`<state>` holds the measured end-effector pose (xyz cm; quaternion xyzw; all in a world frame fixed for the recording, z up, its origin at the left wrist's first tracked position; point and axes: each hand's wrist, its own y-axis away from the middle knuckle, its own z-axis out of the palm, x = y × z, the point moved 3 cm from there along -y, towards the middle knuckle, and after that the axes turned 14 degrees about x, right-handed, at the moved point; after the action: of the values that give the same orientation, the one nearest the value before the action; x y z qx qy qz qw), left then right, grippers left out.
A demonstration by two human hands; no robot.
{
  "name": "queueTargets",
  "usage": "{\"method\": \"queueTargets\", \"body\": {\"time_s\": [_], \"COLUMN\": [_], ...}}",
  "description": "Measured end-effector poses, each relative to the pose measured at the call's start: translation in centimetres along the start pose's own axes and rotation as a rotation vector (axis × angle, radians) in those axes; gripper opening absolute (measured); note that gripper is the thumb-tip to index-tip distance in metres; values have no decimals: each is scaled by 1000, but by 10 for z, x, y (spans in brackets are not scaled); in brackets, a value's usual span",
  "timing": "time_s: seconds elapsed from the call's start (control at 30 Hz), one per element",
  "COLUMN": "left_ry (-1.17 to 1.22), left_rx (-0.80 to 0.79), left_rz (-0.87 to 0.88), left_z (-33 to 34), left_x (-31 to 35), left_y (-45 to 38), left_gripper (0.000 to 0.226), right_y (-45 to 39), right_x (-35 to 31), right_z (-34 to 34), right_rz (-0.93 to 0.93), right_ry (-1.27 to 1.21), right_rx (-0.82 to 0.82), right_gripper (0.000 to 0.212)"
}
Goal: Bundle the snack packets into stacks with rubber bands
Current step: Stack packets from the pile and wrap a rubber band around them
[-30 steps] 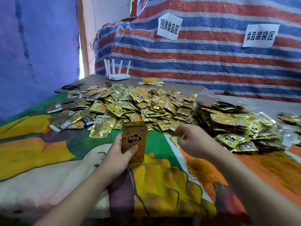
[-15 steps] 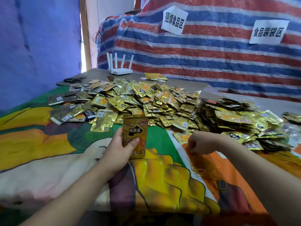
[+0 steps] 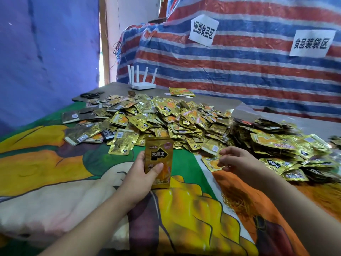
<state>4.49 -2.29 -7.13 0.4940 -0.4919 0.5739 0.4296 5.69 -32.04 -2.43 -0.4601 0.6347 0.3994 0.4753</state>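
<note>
Snack packets (image 3: 158, 161) standing upright, long axis twelve-to-six, gripped in left hand (image 3: 141, 174); right hand (image 3: 235, 160) at three o'clock, nearer, pinching thin rubber band (image 3: 226, 166), seemingly.

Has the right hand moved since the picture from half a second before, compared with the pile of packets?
Yes. The right hand has risen off the rubber bands on the cloth and now hovers nearer the pile of packets, fingers pinching a thin band.
</note>
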Motion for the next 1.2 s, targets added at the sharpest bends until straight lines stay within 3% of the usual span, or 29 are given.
{"method": "queueTargets", "body": {"time_s": [0.1, 0.33, 0.4, 0.47, 0.57, 0.67, 0.77, 0.93, 1.03, 1.2], "left_ry": [-8, -84, -94, -93, -92, -82, -82, -83, -83, -85], "left_rx": [11, 52, 55, 46, 47, 50, 47, 43, 39, 35], "left_rz": [-6, 56, 64, 60, 60, 48, 48, 47, 45, 54], "left_z": [-1, -3, -3, -3, -3, -3, -3, -2, -2, -2], "left_x": [1, 6, 6, 6, 6, 6, 5, 5, 6, 6], "left_y": [0, 2, 2, 3, 2, 2, 2, 2, 3, 3], "left_gripper": [28, 26, 26, 26, 26, 26, 28, 26, 25, 25], "right_y": [6, 25, 28, 30, 28, 26, 22, 18, 17, 15], "right_x": [-2, -24, -30, -29, -16, -8, -5, -7, -7, -5], "right_z": [11, 37, 46, 57, 69, 73, 73, 74, 76, 76], "right_rz": [125, 199, 225, 293, 420, 393, 220, -319, -462, -582], "right_ry": [-368, -741, -769, -743, -689, -591, -367, 641, 795, 988], "right_rx": [-7, -82, -119, -133, -66, -43, -35, 19, 28, 72], "right_gripper": [18, 36, 35, 18, 13, 19, 24, 24, 27, 11]}}
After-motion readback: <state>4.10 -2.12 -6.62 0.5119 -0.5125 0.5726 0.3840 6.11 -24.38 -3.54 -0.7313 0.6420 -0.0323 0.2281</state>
